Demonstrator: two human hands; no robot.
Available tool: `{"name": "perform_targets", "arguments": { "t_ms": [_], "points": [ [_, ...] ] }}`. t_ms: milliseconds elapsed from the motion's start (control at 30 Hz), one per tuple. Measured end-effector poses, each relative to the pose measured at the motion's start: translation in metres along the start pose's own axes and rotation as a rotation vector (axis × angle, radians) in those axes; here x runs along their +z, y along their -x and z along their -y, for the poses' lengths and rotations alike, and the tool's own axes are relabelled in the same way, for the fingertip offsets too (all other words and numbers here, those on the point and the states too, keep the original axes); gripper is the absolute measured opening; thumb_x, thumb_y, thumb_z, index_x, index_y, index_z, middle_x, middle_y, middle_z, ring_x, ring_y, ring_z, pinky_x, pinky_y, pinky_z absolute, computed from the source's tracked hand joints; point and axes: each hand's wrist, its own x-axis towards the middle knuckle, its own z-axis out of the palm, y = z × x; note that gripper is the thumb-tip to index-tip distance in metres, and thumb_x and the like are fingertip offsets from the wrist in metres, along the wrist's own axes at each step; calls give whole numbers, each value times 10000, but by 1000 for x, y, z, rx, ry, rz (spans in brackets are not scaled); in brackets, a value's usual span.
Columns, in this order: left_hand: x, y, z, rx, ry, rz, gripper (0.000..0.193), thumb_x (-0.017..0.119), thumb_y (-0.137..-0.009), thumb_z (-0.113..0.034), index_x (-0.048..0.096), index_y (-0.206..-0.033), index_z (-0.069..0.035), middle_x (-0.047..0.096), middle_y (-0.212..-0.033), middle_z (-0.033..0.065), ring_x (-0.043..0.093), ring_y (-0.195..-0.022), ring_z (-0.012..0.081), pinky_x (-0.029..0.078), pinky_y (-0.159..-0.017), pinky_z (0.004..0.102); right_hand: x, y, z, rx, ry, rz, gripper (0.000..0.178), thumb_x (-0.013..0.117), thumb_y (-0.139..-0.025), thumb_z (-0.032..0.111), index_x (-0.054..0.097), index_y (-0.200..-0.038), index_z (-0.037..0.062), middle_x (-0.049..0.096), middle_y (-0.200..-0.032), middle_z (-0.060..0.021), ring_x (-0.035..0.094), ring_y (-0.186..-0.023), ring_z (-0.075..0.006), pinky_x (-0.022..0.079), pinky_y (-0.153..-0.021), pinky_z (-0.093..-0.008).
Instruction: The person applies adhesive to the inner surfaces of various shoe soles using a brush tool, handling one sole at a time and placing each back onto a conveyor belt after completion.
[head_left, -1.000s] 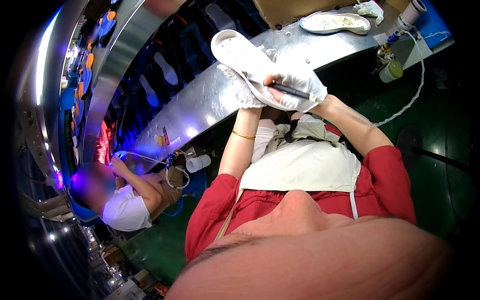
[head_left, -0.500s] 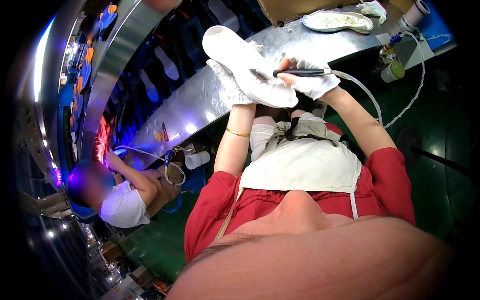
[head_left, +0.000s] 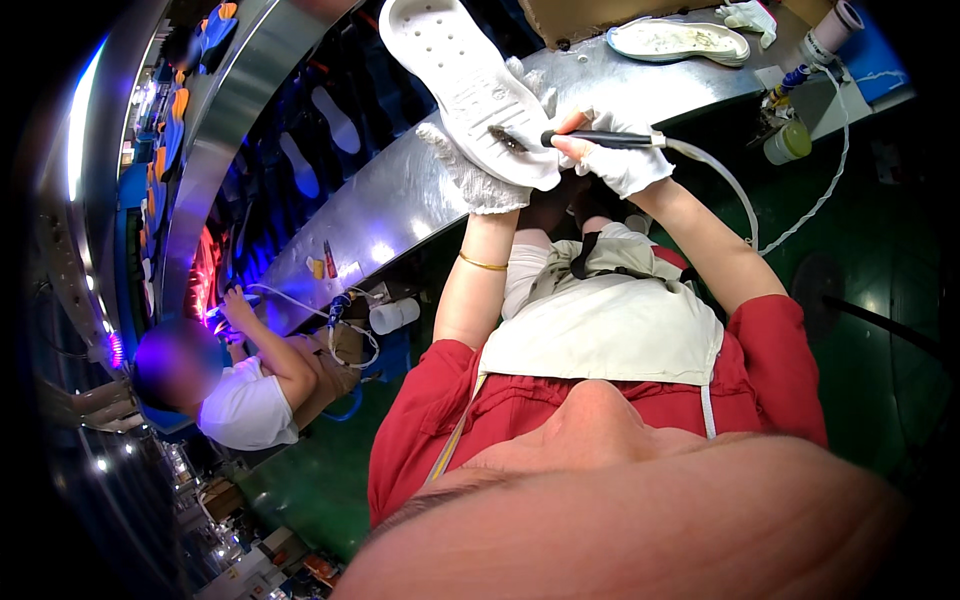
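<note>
My left hand (head_left: 474, 182), in a whitish knit glove, grips a white shoe sole (head_left: 462, 75) from below and its side. The sole is tilted over the metal bench edge, with small holes and raised lines on its face. A dark mark (head_left: 508, 138) shows near the heel end; I cannot tell whether it is a stain or bristles. Bare fingertips show from the white glove on my right hand (head_left: 620, 160), which closes on a black pen-like tool (head_left: 605, 139). A pale hose (head_left: 735, 185) runs from its back end. The tool's front end is close beside the sole.
Another sole (head_left: 680, 42), white with a speckled inside, lies on the metal bench (head_left: 400, 195) near a white glove (head_left: 748, 18). A yellow-green container (head_left: 788, 144) hangs at the right. On the left sits a co-worker (head_left: 245, 400) by a rack of soles.
The sole has moved up and left and turned, so its holes and dark mark now show. My left hand moved with it. My right hand stays almost in place, still holding the tool.
</note>
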Motion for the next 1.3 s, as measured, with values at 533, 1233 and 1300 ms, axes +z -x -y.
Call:
{"name": "perform_targets", "arguments": {
  "t_ms": [533, 1233, 1300],
  "points": [
    [-14, -12, -31, -83, 41, -149, 814, 532, -770, -627, 346, -1388, -131, 405, -1351, 210, 356, -1257, 411, 268, -1061, 534, 11, 8, -14, -1, -106, 173, 100, 666, -780, 8, 606, -859, 22, 616, -729, -43, 572, -625, -81, 472, -582, -218],
    [-41, -25, -57, -202, -211, -307, 812, 470, -815, -615, 327, -1382, -52, 397, -1347, 238, 408, -1208, 432, 298, -1036, 552, -14, 1, 10, 284, -138, 247, 157, 713, -761, 119, 617, -859, 44, 629, -704, -54, 596, -622, -105, 478, -603, -231],
    [-35, -29, -56, -224, -300, -418, 752, 449, -840, -583, 365, -1359, -45, 445, -1322, 205, 476, -1159, 386, 366, -1000, 516, -15, -8, 14, 34, 35, 212, 139, 701, -757, 66, 605, -854, 39, 620, -786, -56, 581, -659, -105, 477, -615, -245]
  ]
}}
